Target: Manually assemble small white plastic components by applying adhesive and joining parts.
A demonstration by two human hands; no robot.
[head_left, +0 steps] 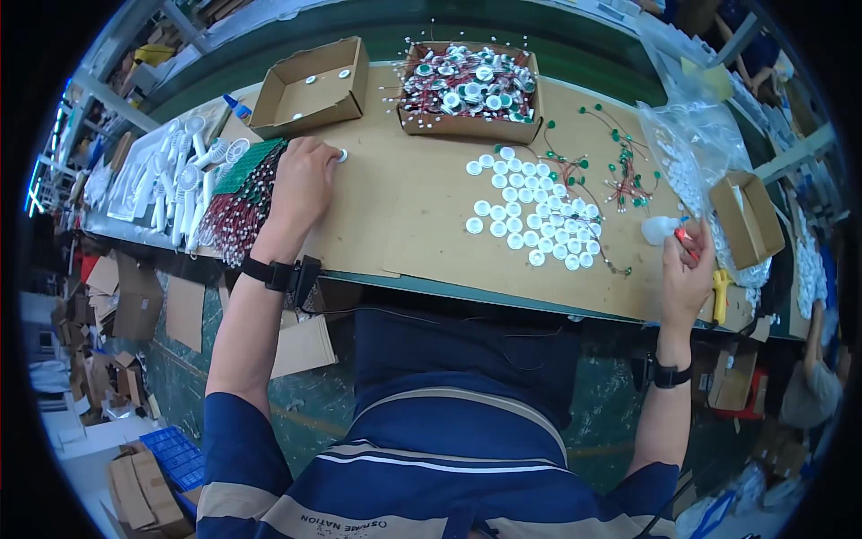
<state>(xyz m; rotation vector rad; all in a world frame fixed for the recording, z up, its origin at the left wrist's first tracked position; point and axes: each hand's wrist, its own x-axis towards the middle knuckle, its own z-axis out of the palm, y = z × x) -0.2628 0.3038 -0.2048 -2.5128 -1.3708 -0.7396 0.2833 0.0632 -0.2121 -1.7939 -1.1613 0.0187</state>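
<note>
My left hand [303, 184] is over the left part of the bench, its fingers pinched together at a small white round cap [342, 155]. Beside that hand lies a bundle of green circuit boards with red wires [241, 193]. My right hand [688, 278] is at the right, closed round a small red-handled tool [686, 242] whose working end I cannot make out. A translucent white bottle [660, 230] is close to its fingertips. Between the hands, many white round caps [530, 211] lie spread on the cardboard-covered bench [404, 207].
A carton [305, 108] with a few caps and another carton [471, 126] heaped with wired discs stand at the back. White plastic housings [175, 175] lie left. Loose wired green pieces [624, 171], a plastic bag [687, 135], a small box [747, 220] and a yellow tool [721, 296] are right.
</note>
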